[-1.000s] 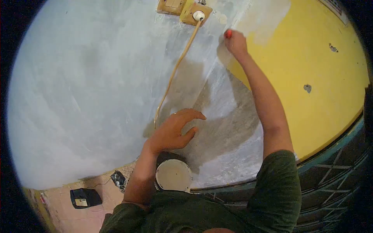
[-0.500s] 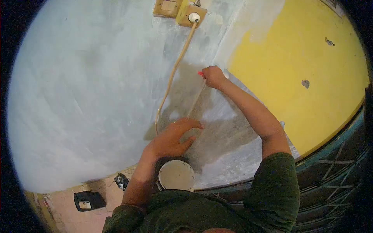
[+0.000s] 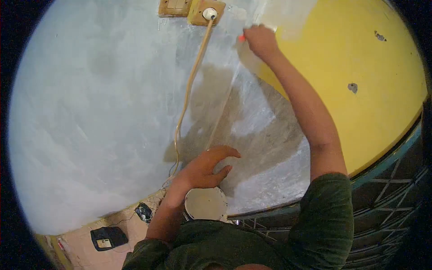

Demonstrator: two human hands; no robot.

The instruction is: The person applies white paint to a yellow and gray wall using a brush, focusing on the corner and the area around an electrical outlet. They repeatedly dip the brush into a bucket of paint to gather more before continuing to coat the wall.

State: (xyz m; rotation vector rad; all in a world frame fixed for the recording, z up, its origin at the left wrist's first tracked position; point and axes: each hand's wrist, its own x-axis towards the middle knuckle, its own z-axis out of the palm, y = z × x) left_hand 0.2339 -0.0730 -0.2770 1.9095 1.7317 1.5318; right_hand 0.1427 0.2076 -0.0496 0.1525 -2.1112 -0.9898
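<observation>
Up went my right hand (image 3: pixel 261 41), back to the top of the wall (image 3: pixel 90 112).
It grips the red tool (image 3: pixel 242 38) (keep it flat); my left hand (image 3: pixel 204 168) is open, holding nothing, over the bucket (image 3: pixel 205 203).

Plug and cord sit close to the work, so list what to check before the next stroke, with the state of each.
1. Right hand closed on the red-handled tool: ok, grip looks firm; blade not visible.
2. Tool clear of the socket and plug: ok, apart, to the right of it.
3. Cord clear of the stroke path: ok for now, it hangs left of the hand, against the wall.
4. Left hand free: ok, open with fingers spread, holding nothing.
5. Bucket within reach: ok, just below the left hand; how much is in it, cannot tell.
6. Floor clutter: not ok, a black box and wires lie by the wall.
</observation>
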